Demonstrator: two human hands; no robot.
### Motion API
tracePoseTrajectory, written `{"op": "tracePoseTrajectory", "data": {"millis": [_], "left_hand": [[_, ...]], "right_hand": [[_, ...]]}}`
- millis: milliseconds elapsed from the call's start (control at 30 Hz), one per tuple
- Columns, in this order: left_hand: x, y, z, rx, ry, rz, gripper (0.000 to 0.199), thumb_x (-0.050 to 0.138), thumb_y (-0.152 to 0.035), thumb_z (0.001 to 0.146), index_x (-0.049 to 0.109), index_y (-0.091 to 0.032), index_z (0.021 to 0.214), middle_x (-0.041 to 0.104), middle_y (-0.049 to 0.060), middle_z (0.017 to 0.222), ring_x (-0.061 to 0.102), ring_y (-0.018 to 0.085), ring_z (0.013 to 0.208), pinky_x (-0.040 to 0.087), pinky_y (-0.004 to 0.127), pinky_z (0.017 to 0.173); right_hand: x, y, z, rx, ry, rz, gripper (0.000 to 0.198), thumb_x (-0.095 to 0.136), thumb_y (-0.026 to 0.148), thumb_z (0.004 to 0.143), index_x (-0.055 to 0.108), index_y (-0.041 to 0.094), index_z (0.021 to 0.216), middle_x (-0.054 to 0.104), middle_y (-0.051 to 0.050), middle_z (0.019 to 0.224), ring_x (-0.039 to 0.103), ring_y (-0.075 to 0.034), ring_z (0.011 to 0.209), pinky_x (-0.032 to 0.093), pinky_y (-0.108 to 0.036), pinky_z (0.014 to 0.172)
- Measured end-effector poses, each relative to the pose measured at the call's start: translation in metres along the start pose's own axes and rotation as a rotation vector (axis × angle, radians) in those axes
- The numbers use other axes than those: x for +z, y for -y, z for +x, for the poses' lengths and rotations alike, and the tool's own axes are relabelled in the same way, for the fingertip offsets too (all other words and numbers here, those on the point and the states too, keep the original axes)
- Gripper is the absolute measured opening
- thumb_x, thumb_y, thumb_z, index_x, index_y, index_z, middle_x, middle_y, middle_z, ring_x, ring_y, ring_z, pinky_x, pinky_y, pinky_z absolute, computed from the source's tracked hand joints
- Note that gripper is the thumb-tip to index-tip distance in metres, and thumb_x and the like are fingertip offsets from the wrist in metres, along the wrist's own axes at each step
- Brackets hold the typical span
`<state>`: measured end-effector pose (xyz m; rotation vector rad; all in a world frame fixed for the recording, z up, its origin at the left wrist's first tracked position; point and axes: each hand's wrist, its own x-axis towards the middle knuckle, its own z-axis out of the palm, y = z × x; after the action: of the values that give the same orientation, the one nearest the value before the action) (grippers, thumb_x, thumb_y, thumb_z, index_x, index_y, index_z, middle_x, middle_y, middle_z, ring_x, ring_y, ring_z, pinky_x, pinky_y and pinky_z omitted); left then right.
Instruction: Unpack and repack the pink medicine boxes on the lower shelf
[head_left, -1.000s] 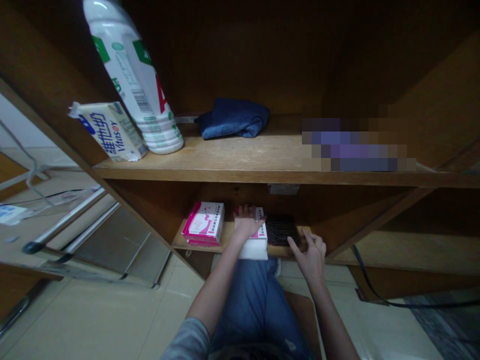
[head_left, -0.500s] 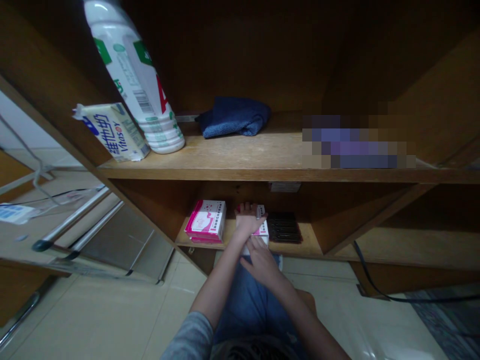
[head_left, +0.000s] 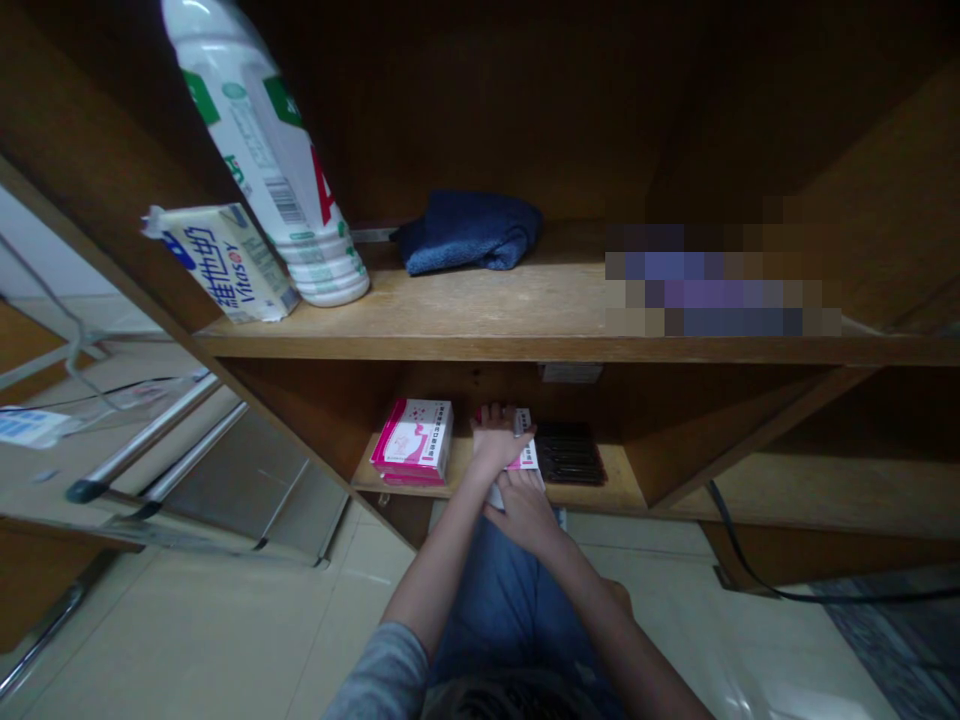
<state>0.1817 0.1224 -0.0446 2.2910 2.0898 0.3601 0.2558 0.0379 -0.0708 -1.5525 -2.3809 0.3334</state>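
On the lower shelf lies a pink-and-white cardboard box (head_left: pixel 525 455), largely covered by my hands. My left hand (head_left: pixel 495 440) reaches over its top, fingers toward the far end and thumb out to the right, gripping it. My right hand (head_left: pixel 529 512) is at the near end, its fingers stretched out flat against the box's white front part; whether the fingertips go inside cannot be made out. A matching pink-and-white box (head_left: pixel 416 440) sits to the left, apart from my hands. Just right of the covered box is a dark ribbed object (head_left: pixel 571 455).
The upper shelf (head_left: pixel 450 347) carries a tall white bottle (head_left: pixel 277 180), a Vitasoy carton (head_left: pixel 232 265), a folded dark blue cloth (head_left: pixel 472 232) and a blurred-out patch. A metal-framed rack (head_left: pixel 172 475) stands left. A black cable (head_left: pixel 750 570) hangs at the right.
My right hand has shifted slightly right and forward against the near end of the box. My left hand stays on top of it.
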Motion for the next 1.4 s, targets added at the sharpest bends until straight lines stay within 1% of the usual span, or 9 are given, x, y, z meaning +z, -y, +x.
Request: {"op": "tracePoseTrajectory", "data": {"millis": [133,367,500,667,867,967,1067,1200,1400], "left_hand": [[-0.001,0.000,0.000,-0.006,0.020,0.002,0.063,0.030,-0.062,0.084,0.051,-0.019,0.126,0.057,0.016,0.119,0.046,0.037,0.113,0.036,0.047,0.090],[0.002,0.001,0.000,0.033,-0.024,-0.010,0.064,0.025,-0.062,0.085,0.054,-0.018,0.123,0.057,0.016,0.119,0.048,0.035,0.109,0.038,0.046,0.087],[0.004,0.001,0.000,0.026,-0.039,-0.012,0.067,0.023,-0.064,0.085,0.055,-0.019,0.122,0.058,0.017,0.116,0.048,0.036,0.108,0.038,0.047,0.086],[0.002,0.000,0.001,0.011,0.001,0.013,0.064,0.028,-0.062,0.084,0.053,-0.018,0.123,0.056,0.016,0.120,0.047,0.035,0.109,0.037,0.046,0.088],[-0.002,0.001,0.001,0.022,0.023,0.018,0.061,0.031,-0.060,0.085,0.052,-0.019,0.124,0.055,0.014,0.120,0.047,0.033,0.109,0.038,0.044,0.087],[-0.001,0.001,0.000,0.024,0.013,0.012,0.059,0.033,-0.060,0.084,0.051,-0.019,0.124,0.055,0.014,0.121,0.047,0.033,0.109,0.038,0.044,0.088],[0.001,0.001,0.000,0.003,0.012,0.021,0.059,0.035,-0.060,0.084,0.051,-0.020,0.124,0.054,0.013,0.122,0.045,0.032,0.110,0.037,0.044,0.089],[0.004,0.002,0.000,0.010,0.010,0.014,0.060,0.036,-0.061,0.083,0.050,-0.020,0.124,0.054,0.013,0.121,0.044,0.032,0.110,0.036,0.045,0.091],[0.006,0.003,0.002,0.026,-0.004,-0.009,0.059,0.037,-0.060,0.083,0.051,-0.020,0.124,0.054,0.014,0.122,0.045,0.033,0.109,0.037,0.047,0.089]], "right_hand": [[0.003,-0.003,0.014,0.052,0.086,-0.048,0.039,0.050,0.044,0.082,0.063,0.013,0.102,0.066,-0.015,0.099,0.058,-0.030,0.096,0.041,-0.039,0.085],[0.014,0.000,-0.016,-0.017,-0.067,0.036,0.049,0.048,0.042,0.085,0.049,0.016,0.126,0.052,-0.015,0.128,0.043,-0.030,0.120,0.027,-0.047,0.101],[0.011,0.001,-0.026,-0.019,-0.122,0.116,0.041,0.040,0.036,0.090,0.050,0.018,0.125,0.055,-0.012,0.123,0.049,-0.026,0.111,0.037,-0.041,0.094],[0.013,-0.003,-0.015,0.081,-0.172,0.098,0.037,0.032,0.024,0.091,0.055,0.014,0.118,0.060,-0.013,0.110,0.053,-0.026,0.101,0.041,-0.039,0.090],[0.020,-0.005,-0.012,0.070,-0.172,0.204,0.038,0.038,0.022,0.087,0.054,0.010,0.120,0.058,-0.015,0.121,0.053,-0.026,0.112,0.042,-0.039,0.095],[0.011,-0.006,-0.019,0.067,-0.236,0.334,0.036,0.040,0.024,0.086,0.056,0.013,0.117,0.061,-0.013,0.118,0.054,-0.025,0.111,0.043,-0.039,0.096],[-0.008,-0.007,-0.033,0.095,-0.337,0.471,0.027,0.044,0.027,0.086,0.061,0.017,0.105,0.066,-0.010,0.102,0.059,-0.023,0.099,0.046,-0.039,0.090],[-0.035,-0.012,-0.054,0.216,-0.459,0.681,0.018,0.052,0.032,0.084,0.064,0.020,0.089,0.066,-0.007,0.089,0.062,-0.022,0.087,0.050,-0.037,0.081],[-0.068,-0.035,-0.074,0.360,-0.706,0.859,0.020,0.061,0.036,0.078,0.064,0.019,0.087,0.065,-0.008,0.089,0.063,-0.020,0.081,0.052,-0.033,0.073]]}}
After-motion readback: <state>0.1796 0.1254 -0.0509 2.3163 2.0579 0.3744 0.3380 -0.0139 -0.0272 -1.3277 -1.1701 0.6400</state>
